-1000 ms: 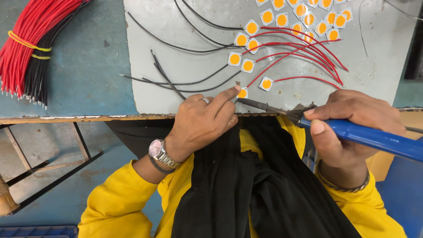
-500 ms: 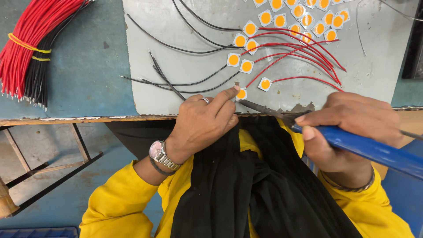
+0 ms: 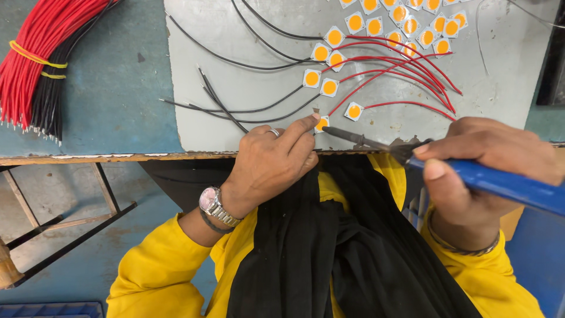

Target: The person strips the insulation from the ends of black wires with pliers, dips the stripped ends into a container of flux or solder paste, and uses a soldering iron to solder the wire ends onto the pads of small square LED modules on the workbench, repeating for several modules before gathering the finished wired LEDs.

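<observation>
A small square LED chip [image 3: 321,123] is pinned on the grey sheet [image 3: 247,88] near the bench edge by the left hand [image 3: 271,162], forefinger pressed on it, fingers curled. The soldering iron [image 3: 471,176], gripped in the closed right hand [image 3: 482,171], has been swung nearer since a second ago; its tip is now brought almost to the chip, so a joint seems about to be made
</observation>
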